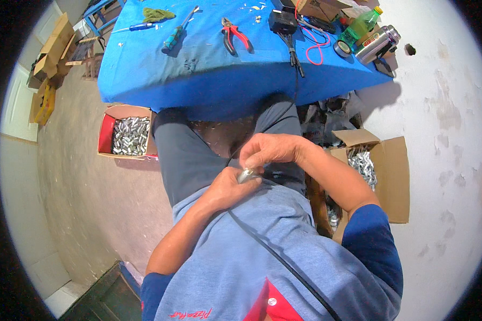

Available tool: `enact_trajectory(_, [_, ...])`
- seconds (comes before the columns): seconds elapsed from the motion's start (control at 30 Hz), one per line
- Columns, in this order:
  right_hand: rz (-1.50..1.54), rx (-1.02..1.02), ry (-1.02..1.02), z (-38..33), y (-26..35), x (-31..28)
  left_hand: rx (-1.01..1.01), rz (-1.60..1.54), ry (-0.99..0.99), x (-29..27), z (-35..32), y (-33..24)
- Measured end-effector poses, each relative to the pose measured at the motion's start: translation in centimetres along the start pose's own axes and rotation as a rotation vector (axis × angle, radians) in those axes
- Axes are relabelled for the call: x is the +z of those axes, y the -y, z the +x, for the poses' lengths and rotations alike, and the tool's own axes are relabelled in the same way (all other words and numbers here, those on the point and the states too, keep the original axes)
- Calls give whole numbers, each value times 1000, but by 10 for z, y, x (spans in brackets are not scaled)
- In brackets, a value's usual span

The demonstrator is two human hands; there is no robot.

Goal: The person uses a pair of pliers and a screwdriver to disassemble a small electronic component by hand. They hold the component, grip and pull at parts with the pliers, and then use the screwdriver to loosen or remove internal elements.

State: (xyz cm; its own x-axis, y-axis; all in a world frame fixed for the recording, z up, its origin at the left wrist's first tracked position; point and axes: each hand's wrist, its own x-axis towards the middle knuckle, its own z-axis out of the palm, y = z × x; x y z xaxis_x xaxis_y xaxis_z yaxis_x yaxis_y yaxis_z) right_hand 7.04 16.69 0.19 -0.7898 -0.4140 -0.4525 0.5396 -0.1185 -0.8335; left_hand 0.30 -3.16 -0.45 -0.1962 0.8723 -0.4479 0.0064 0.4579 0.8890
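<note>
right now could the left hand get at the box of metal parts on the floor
Probably not as it stands: the left hand is busy holding a small metal piece over the lap, and the box sits low on the floor beyond the left knee, so it would need freeing and a lean.

Both bare forearms rise from the lower edge and bend inward over the lap, the left hand curled with fingers closed, the right hand arched just above it, fingertips pinched downward, the two hands touching.
</note>
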Motion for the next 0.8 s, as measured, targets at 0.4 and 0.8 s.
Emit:
enact_trajectory(0.4, [57, 59, -5, -2, 4, 4, 34, -305, 110, -2, -5, -13])
enact_trajectory(0.8, [256, 41, 40, 5, -18, 7, 90, -236, 34, -1, -12, -15])
